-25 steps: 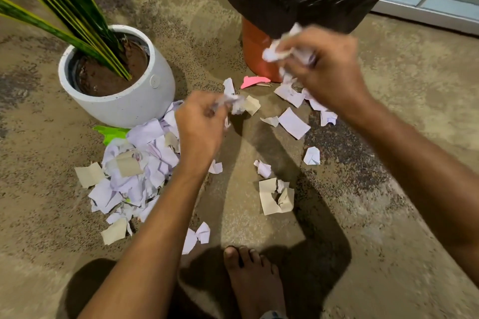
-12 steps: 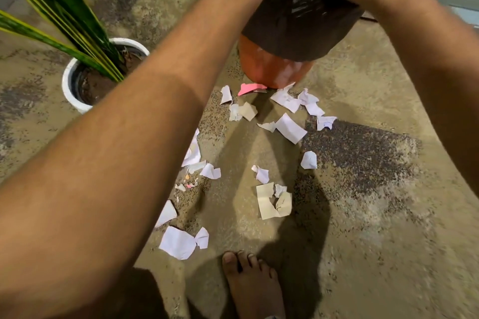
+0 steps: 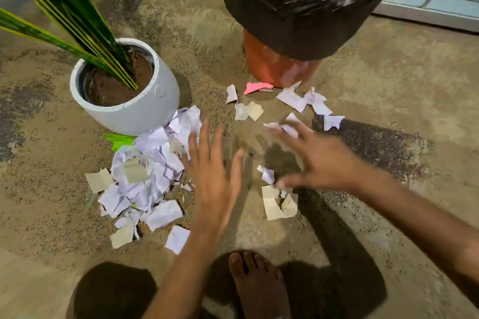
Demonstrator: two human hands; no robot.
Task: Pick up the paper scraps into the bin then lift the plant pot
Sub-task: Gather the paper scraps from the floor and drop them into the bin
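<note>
Paper scraps (image 3: 145, 179) just left of both hands (image 3: 261, 171).

One plant pot (image 3: 145, 109), one bin (image 3: 282, 65), two hands (image 3: 215, 179)

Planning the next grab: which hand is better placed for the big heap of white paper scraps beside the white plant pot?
Left. The open left hand hovers at the heap of white paper scraps by the white ceramic plant pot. The open right hand is over sparser scraps further right.
</note>
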